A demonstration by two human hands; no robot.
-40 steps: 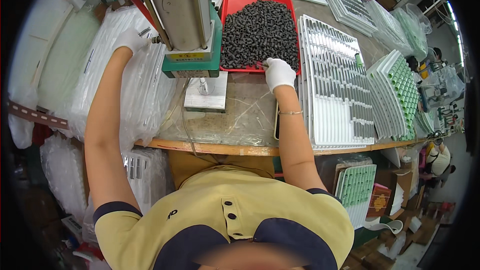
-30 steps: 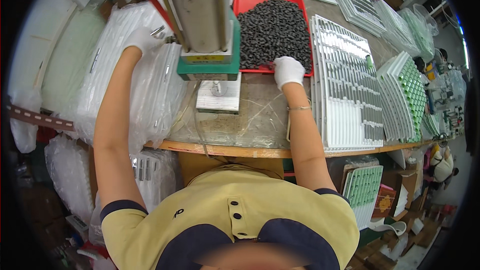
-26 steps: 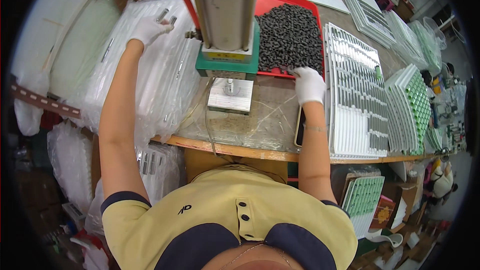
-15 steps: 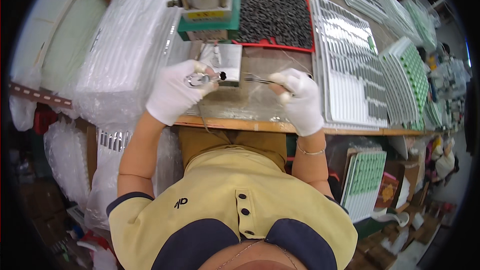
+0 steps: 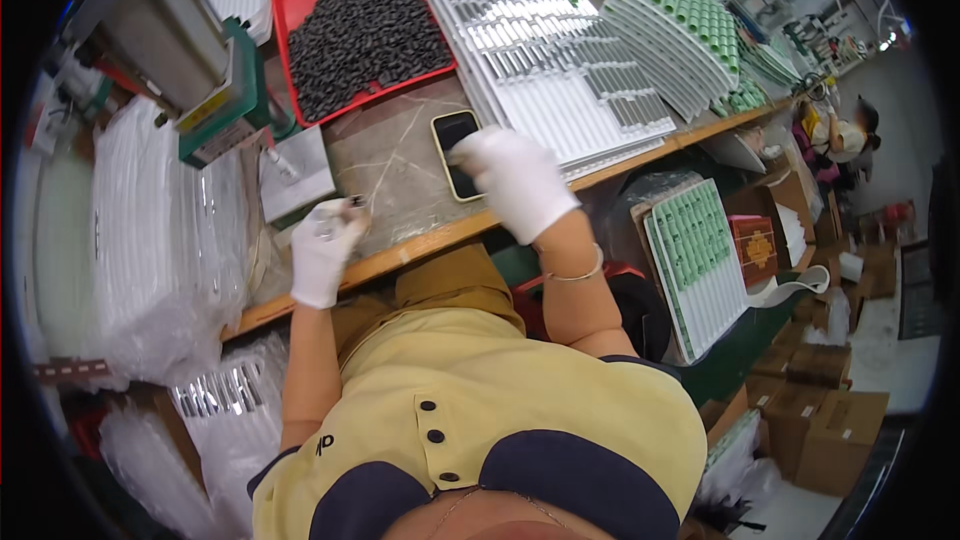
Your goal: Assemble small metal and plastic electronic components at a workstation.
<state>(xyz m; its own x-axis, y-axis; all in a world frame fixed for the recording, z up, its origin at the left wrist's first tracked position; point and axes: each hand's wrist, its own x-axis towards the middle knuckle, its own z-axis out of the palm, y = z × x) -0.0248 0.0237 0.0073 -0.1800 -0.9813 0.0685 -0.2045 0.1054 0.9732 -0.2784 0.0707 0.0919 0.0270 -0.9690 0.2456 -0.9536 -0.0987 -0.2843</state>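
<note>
My left hand (image 5: 324, 252), in a white glove, is closed with fingertips pinched around a small dark-ended silvery piece (image 5: 356, 201). It is by the bench's front edge, just below a pale metal block (image 5: 297, 176). My right hand (image 5: 515, 180), also gloved, is over the right side of a smartphone (image 5: 456, 152) with a dark screen, lying on the bench. The hand is smeared by motion, so I cannot tell whether its fingers hold anything or touch the phone.
A red tray (image 5: 290, 50) of small black parts lies at the back. Stacked white racks (image 5: 590, 130) with silvery tubes stand right of it. A green-based press (image 5: 230, 105) and plastic-wrapped bundles (image 5: 165, 230) are at left. Green-filled trays (image 5: 700, 260) stand below the bench at right.
My view has turned to the right. My hands have moved apart, the right one reaching over the phone. The slim metal piece it held is no longer discernible.
</note>
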